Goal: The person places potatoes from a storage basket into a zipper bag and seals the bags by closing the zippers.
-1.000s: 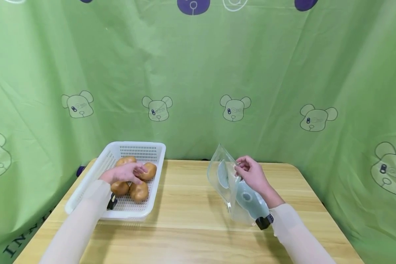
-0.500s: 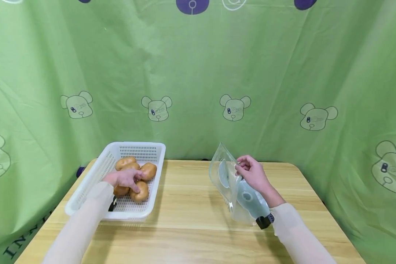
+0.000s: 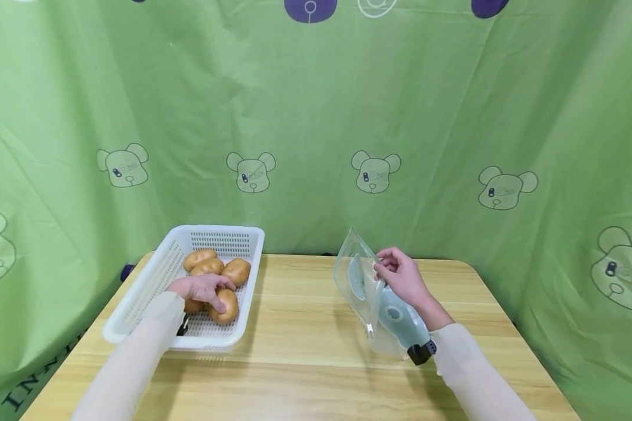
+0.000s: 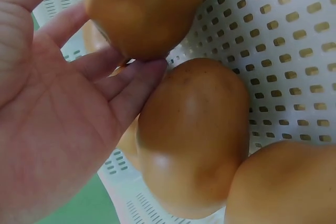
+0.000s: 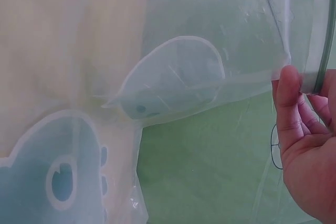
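Our left hand (image 3: 202, 289) edges rightward, lower left, gripping a likely firm potato (image 3: 226, 313) side-on; our right hand (image 3: 404, 280) pinches the bag (image 3: 397, 318).

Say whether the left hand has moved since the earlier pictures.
Yes: judged against the white basket, the left hand has shifted slightly lower in the head view, toward the basket's near side.

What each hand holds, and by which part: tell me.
The right hand pinches the clear bag by its upper edge. The left hand grips the front-right potato-like item by its sides, in the white basket.
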### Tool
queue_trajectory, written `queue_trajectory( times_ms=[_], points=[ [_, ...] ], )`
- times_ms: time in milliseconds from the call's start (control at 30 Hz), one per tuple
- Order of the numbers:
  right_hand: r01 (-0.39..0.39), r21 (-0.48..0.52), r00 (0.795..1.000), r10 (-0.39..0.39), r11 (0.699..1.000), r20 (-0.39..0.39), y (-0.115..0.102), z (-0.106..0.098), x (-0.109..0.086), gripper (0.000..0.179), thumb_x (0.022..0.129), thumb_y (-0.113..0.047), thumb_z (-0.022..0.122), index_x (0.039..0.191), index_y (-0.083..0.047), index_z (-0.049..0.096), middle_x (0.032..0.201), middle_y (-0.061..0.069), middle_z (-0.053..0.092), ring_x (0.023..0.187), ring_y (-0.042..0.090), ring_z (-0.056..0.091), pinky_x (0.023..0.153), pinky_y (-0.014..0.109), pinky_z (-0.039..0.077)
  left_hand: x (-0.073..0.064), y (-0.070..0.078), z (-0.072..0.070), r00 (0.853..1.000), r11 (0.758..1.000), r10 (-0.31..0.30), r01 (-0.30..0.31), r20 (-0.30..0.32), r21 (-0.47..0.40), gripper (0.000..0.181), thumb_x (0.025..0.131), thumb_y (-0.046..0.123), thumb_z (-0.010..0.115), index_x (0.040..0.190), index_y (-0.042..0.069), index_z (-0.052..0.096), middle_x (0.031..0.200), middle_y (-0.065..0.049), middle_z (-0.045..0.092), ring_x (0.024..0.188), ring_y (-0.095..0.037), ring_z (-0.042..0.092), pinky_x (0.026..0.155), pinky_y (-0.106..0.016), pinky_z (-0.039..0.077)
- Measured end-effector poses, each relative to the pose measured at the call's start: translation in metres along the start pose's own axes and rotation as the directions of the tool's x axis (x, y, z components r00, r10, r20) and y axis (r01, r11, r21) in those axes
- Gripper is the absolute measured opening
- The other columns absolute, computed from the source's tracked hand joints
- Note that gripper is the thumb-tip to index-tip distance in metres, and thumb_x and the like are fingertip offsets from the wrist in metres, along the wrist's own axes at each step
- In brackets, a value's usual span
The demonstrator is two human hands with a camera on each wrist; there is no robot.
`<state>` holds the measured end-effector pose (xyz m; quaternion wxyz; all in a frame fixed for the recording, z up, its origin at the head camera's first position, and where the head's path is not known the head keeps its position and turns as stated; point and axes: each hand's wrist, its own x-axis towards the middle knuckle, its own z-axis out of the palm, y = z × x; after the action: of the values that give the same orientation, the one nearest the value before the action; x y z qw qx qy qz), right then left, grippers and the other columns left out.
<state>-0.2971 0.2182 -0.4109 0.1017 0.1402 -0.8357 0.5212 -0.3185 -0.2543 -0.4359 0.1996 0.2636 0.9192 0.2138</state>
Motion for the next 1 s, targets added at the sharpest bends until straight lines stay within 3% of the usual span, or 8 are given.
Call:
queue_trajectory(
  times_ms=[200,400,567,800,1000],
  points=[
    [0.007,0.004,1.000,-0.007,1.000,0.002,-0.0010,-0.0013,0.0002,0.022,0.089,-0.001,0.061,0.109,0.004,0.054,0.088,0.023,0.060,0.068,0.022,0.062,0.054,0.026,0.053,0.0016,0.0019,-0.0006,1.000,1.000,-0.022,0.022,0.001,0.009,0.056,0.071,0.023,0.080,0.120,0.007,0.056,0.114,-0.007,0.057,0.103,-0.022,0.051,0.097,-0.043,0.038],
    [-0.005,0.002,1.000,0.005,1.000,0.000,0.0012,-0.0025,-0.0019,0.021,0.089,-0.001,0.061,0.109,0.002,0.054,0.087,0.021,0.060,0.068,0.023,0.062,0.055,0.027,0.054,0.0013,0.0007,0.0009,0.999,0.998,-0.020,0.022,-0.031,0.051,0.053,0.070,0.026,0.080,0.114,0.007,0.058,0.106,-0.005,0.057,0.097,-0.020,0.052,0.093,-0.043,0.040],
    [0.001,0.011,1.000,-0.001,1.000,-0.001,0.0022,-0.0027,-0.0030,0.021,0.089,-0.001,0.061,0.109,0.003,0.054,0.087,0.022,0.061,0.068,0.025,0.062,0.054,0.027,0.054,-0.0001,-0.0023,0.0037,0.998,0.999,-0.020,0.022,-0.065,0.031,0.050,0.069,0.024,0.081,0.109,0.007,0.058,0.102,-0.004,0.056,0.093,-0.019,0.052,0.091,-0.042,0.040],
    [0.001,0.021,1.000,-0.001,1.000,0.000,0.0017,-0.0024,-0.0035,0.023,0.089,-0.002,0.062,0.110,0.004,0.054,0.088,0.023,0.061,0.069,0.024,0.062,0.055,0.028,0.054,-0.0008,-0.0046,0.0025,0.989,0.999,-0.012,0.004,-0.148,-0.054,0.051,0.067,0.020,0.081,0.106,0.005,0.052,0.100,-0.005,0.055,0.092,-0.020,0.051,0.089,-0.039,0.041],
    [-0.013,0.016,1.000,0.013,1.000,0.010,-0.0009,-0.0031,-0.0053,0.024,0.090,-0.002,0.061,0.111,0.004,0.053,0.089,0.024,0.061,0.069,0.021,0.062,0.056,0.027,0.054,-0.0022,-0.0025,-0.0019,0.965,0.996,0.004,-0.029,-0.261,-0.090,0.050,0.066,0.025,0.081,0.103,0.004,0.054,0.094,-0.004,0.054,0.087,-0.019,0.049,0.084,-0.037,0.042]
  ],
)
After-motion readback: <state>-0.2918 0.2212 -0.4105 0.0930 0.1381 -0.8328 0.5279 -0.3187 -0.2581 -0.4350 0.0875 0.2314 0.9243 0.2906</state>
